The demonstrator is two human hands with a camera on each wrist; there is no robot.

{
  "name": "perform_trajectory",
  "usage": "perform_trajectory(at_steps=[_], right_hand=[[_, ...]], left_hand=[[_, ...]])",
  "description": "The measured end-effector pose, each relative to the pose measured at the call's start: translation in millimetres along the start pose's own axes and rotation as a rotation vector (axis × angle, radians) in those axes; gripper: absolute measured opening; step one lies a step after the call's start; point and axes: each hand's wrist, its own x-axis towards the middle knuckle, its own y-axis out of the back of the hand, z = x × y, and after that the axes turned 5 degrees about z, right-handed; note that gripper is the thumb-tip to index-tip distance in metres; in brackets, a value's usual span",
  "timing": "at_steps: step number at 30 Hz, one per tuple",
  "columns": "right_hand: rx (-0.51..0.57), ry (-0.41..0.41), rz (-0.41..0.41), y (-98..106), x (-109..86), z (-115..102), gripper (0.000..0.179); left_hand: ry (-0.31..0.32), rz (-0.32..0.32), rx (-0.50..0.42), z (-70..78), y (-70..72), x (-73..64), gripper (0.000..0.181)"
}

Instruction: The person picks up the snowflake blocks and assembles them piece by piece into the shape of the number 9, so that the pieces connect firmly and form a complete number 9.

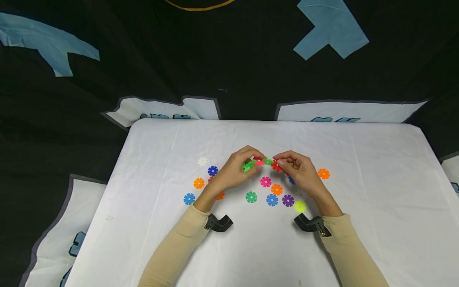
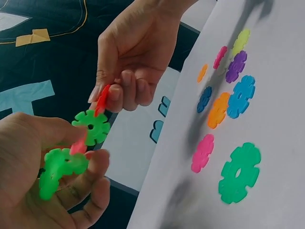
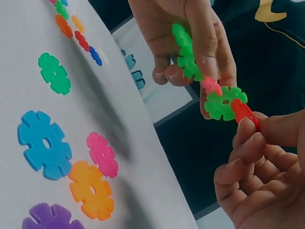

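Above the white table, both hands hold a chain of joined plastic snowflake discs. My left hand (image 1: 236,169) pinches the pink disc (image 3: 210,86) in the chain, with bright green discs (image 2: 57,167) against its palm. My right hand (image 1: 299,169) grips the red disc (image 1: 276,165) at the chain's other end between thumb and fingertips. Between the two hands a green disc (image 3: 224,103) is slotted to the pink one and meets the red one. In the left wrist view the red disc (image 2: 102,101) shows edge-on.
Loose discs lie below the hands: pink (image 1: 265,181), orange (image 1: 277,189), green (image 1: 251,197), blue (image 1: 272,199), purple (image 1: 288,200) and yellow (image 1: 300,206). Several more surround the left forearm, among them a white disc (image 1: 202,161). An orange disc (image 1: 324,173) lies right of the right hand.
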Motion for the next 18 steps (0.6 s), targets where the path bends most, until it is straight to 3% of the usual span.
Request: perform_trajectory(at_steps=[4, 8, 13, 18], right_hand=[[-0.025, 0.002, -0.020, -3.5, -0.5, -2.0, 0.020], [-0.033, -0.008, -0.040, -6.8, -0.6, -3.1, 0.023], [-0.046, 0.000, -0.039, -7.8, -0.3, -1.3, 0.020], [-0.038, 0.029, -0.015, -9.3, -1.8, -2.2, 0.013]], left_hand=[[-0.009, -0.003, -0.016, -0.8, -3.5, 0.5, 0.012], [0.045, 0.011, -0.026, -2.2, -5.2, -0.4, 0.013], [0.136, 0.001, -0.127, -3.5, -5.2, -1.0, 0.010], [0.130, -0.019, -0.246, -2.9, -5.7, -0.2, 0.008]])
